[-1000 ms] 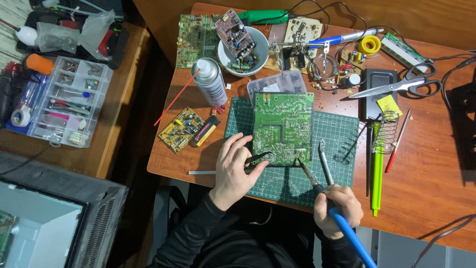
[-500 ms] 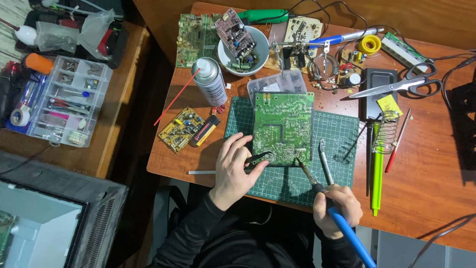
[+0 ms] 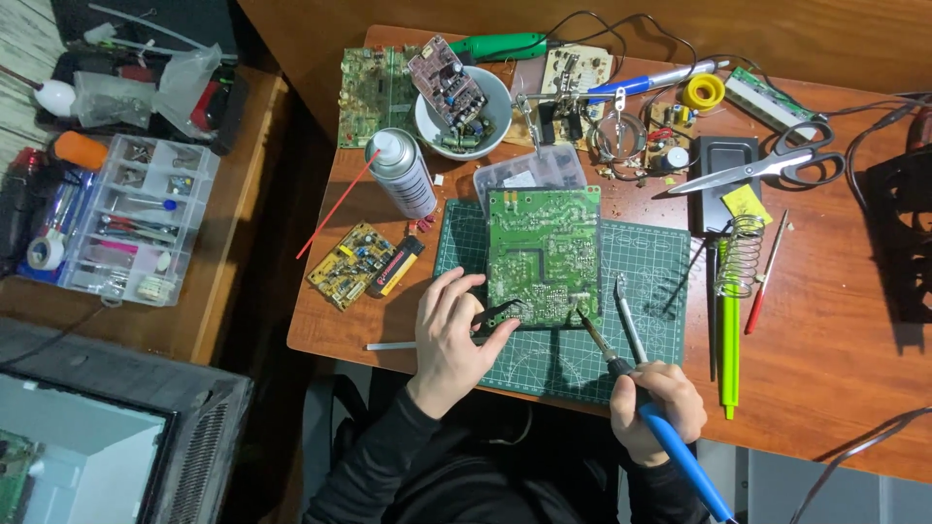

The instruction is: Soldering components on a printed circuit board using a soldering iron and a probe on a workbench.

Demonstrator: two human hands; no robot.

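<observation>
Left hand [image 3: 451, 335] pinches tweezers [image 3: 497, 313], right hand [image 3: 657, 412] grips soldering iron [image 3: 621, 374]; steady both at the green circuit board's [image 3: 542, 254] near edge

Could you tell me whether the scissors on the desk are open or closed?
Open: the scissors lie flat with their blades spread apart in a narrow V, the tips pointing left across the dark box.

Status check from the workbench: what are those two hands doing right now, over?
Left hand grips black tweezers at the green circuit board. Right hand holds blue soldering iron, tip on board's near edge. Second iron lies beside it on the cutting mat.
</observation>
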